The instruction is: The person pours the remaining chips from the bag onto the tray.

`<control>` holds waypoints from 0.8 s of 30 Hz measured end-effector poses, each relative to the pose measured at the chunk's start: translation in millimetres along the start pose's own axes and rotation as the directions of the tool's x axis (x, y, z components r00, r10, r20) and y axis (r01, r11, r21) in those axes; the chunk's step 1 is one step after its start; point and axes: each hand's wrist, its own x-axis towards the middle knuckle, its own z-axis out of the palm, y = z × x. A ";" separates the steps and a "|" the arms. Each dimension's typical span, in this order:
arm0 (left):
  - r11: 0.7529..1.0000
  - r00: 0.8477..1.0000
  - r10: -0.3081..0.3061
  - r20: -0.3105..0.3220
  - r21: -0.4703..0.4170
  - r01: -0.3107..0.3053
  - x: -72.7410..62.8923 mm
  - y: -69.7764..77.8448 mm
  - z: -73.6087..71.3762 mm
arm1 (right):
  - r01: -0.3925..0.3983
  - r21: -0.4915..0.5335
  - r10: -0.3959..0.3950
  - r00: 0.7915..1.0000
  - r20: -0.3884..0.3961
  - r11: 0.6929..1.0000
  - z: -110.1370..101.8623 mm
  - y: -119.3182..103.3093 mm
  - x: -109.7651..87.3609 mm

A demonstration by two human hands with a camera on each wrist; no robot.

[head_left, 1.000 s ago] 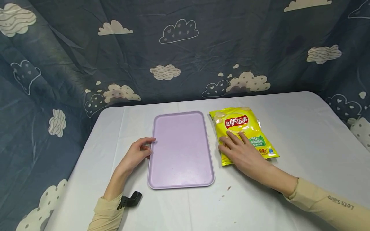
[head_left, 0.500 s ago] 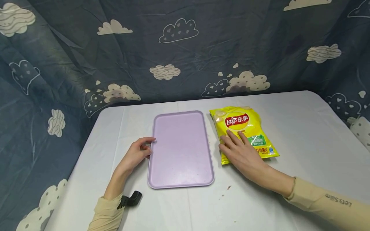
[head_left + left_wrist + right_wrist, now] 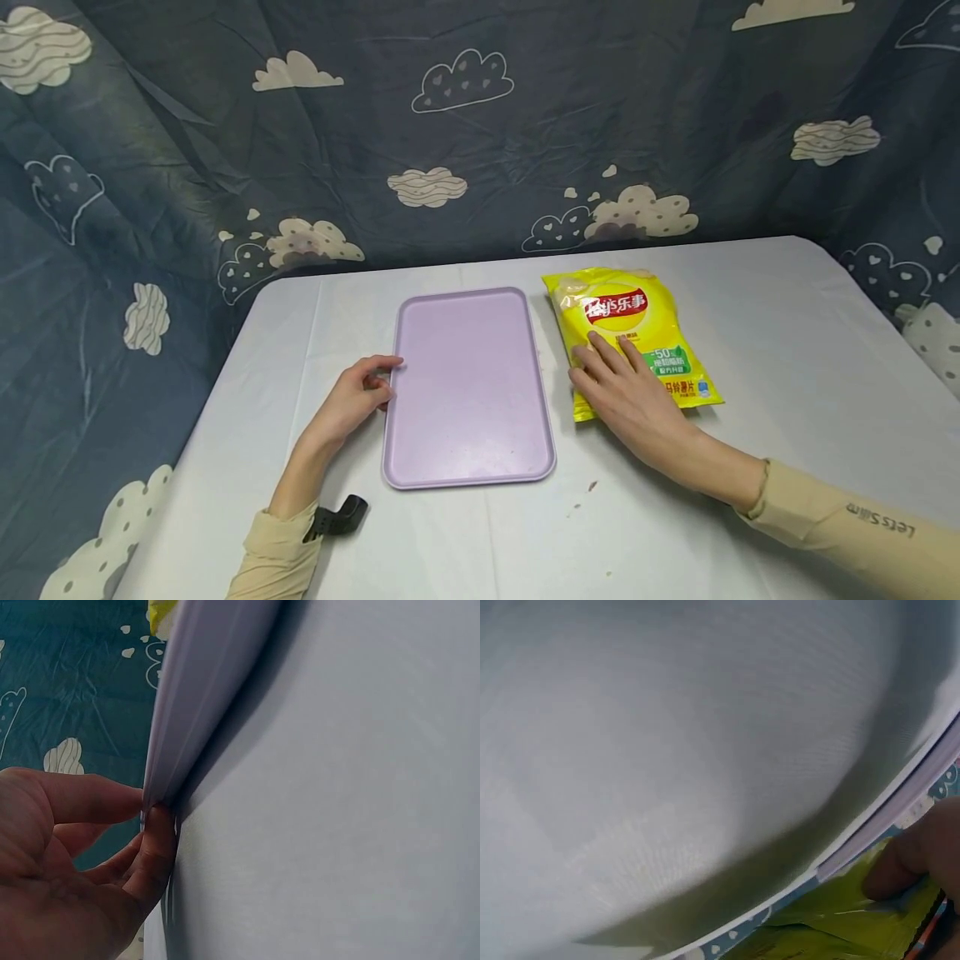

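A lilac tray (image 3: 471, 392) lies at the middle of the table. My left hand (image 3: 358, 393) pinches its left rim; the left wrist view shows thumb and fingers (image 3: 156, 855) together at the tray's edge. To the right of the tray is a yellow bag of potato chips (image 3: 660, 312) with a red label. My right hand (image 3: 637, 408) lies over its lower part, several fingers (image 3: 611, 354) spread across the front. In the right wrist view one digit (image 3: 896, 870) presses into the bag, while most of this hand is outside that view.
A white cloth covers the table (image 3: 795, 367). Behind it hangs a dark blue curtain (image 3: 337, 150) with a cloud print. A few small brown specks (image 3: 592, 486) lie in front of the bag. The left wrist wears a black strap device (image 3: 341, 517).
The chip bag has shifted slightly away from me and its top edge sits higher in the head view. My right hand has moved a little with it. Left hand and tray stay put.
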 end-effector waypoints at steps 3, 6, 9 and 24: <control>1.000 1.000 -0.001 -0.002 0.003 0.001 0.0 0.4 0.3 | -0.007 0.000 0.007 1.000 -0.010 1.000 -4.1 0.0 0.6; 1.000 1.000 -0.003 -0.004 0.007 0.003 0.0 0.3 0.2 | -0.012 -0.007 0.012 1.000 -0.024 1.000 -9.2 0.8 1.4; 1.000 1.000 -0.005 -0.003 0.011 0.005 -0.3 0.0 0.2 | -0.009 -0.012 0.008 0.999 -0.038 1.000 -14.2 1.5 2.1; 1.000 1.000 -0.007 -0.001 0.006 0.007 -1.1 1.4 1.1 | 0.030 0.083 -0.005 0.961 -0.276 0.996 -33.5 5.1 3.1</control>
